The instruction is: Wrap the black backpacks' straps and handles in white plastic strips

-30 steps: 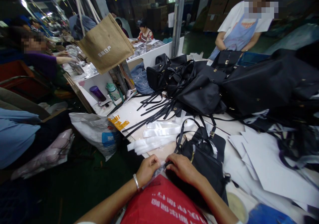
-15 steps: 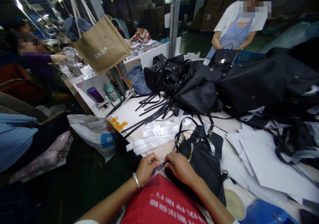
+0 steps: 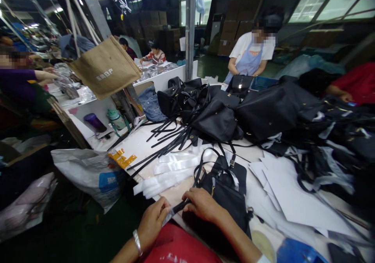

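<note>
A small black backpack (image 3: 227,191) with gold hardware lies on the white table at the near edge. My right hand (image 3: 202,203), beside the backpack, has its fingers closed around a black strap (image 3: 178,207). Clear plastic film (image 3: 168,217) shows at the strap's lower left end, pinched by my left hand (image 3: 154,218), which wears a silver bracelet. Both hands are just above the red apron (image 3: 178,245) on my lap. Strips of white film (image 3: 172,169) are spread on the table beyond my hands.
Black bags (image 3: 216,114) are heaped across the back of the table, with loose straps (image 3: 170,138). White sheets (image 3: 290,189) lie at right, near a blue object (image 3: 299,251). A tan bag (image 3: 107,68) hangs at left. A co-worker in a blue apron (image 3: 252,58) stands beyond.
The view has tilted up and turned right, bringing a red-sleeved person into sight. My hands have drawn apart, and more of the black strap shows between them.
</note>
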